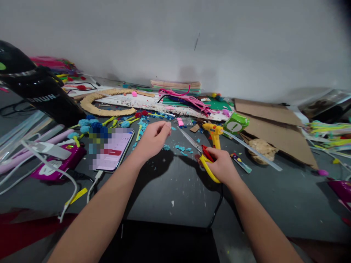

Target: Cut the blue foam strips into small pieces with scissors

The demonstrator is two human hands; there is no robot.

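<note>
My right hand (221,165) is wrapped round the yellow and red handles of a pair of scissors (192,141). Their metal blades look nearly together and point up and to the left. My left hand (155,138) is closed with thumb and fingertips pinched, left of the blade tips and apart from them. Whatever it may hold is too small to make out; a bit of blue shows by the fingertips. Small blue scraps (183,149) lie on the grey table between my hands. Just behind the scissors stands a yellow glue gun (215,134) with a long clear glue stick in its back.
A lit phone (116,149) on a cable, a purple power bank (61,164) and a black bottle (46,87) are at left. Behind lie a cardboard ring (94,104) and pink pipe cleaners (189,98). Cardboard sheets (285,131) and a green box (237,123) are at right.
</note>
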